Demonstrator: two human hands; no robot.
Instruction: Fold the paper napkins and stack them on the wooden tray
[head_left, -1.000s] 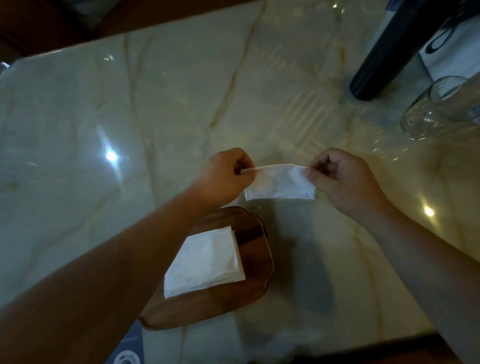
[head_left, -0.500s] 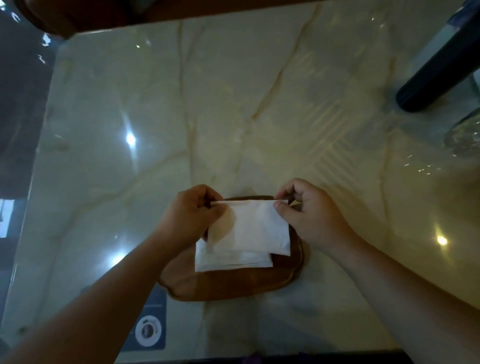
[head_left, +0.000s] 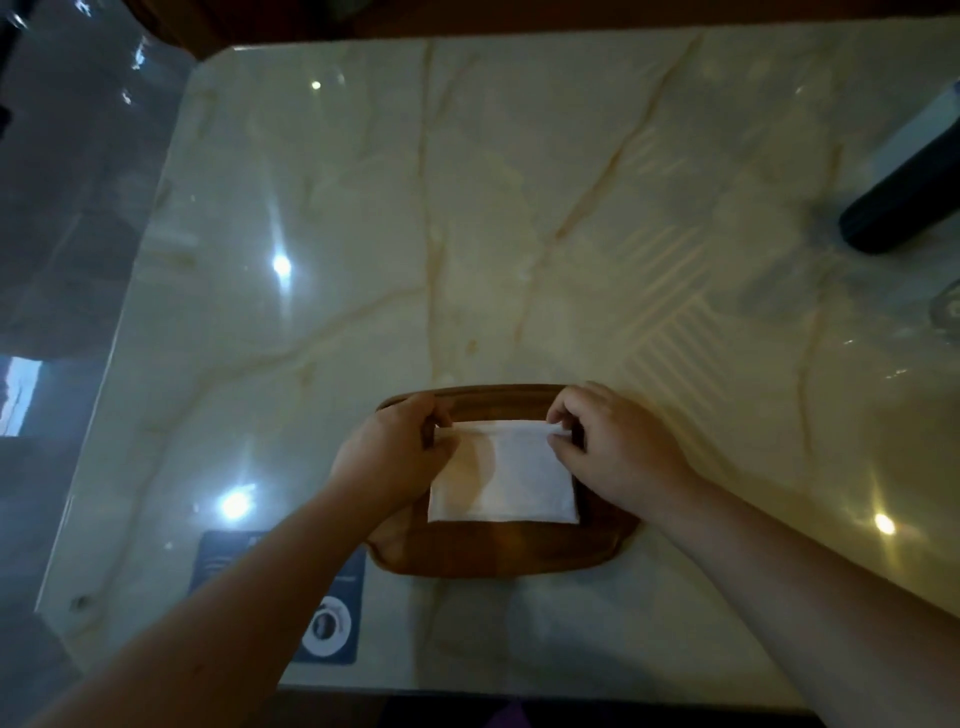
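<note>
Glossy marble-look table (head_left: 519, 218), cream with tan veins, ceiling lights mirrored as bright spots; dim room beyond the left edge.

Folded paper napkin (head_left: 511, 480): white, rectangular, soft matte, lying over the middle of the wooden tray (head_left: 498, 553). Far edge raised slightly and pinched at both corners. Near edge flat, parallel to the tray's near rim. Whether more napkins lie beneath: cannot tell, top sheet covers whatever is under it.

Left hand (head_left: 395, 457): thumb and forefinger closed on the far left corner of the napkin, remaining fingers curled, knuckles over the tray's left part.
Right hand (head_left: 618, 452): thumb and forefinger closed on the far right corner, other fingers loosely bent above the tray's right end. Both forearms bare, entering from the bottom corners.

Tray: dark brown wood, oblong with rounded corners, low raised rim, smooth sheen. Contents: white napkin only, brown floor visible along the near side.

Outward: blue printed card (head_left: 291, 597) with a white ring emblem, flat on the table just left of the tray, partly under the left forearm. Dark cylindrical object (head_left: 904, 208) at the right edge, far side, well apart from the tray. Clear glass item (head_left: 948, 312) cut off by the right frame edge, shape not resolvable.
</note>
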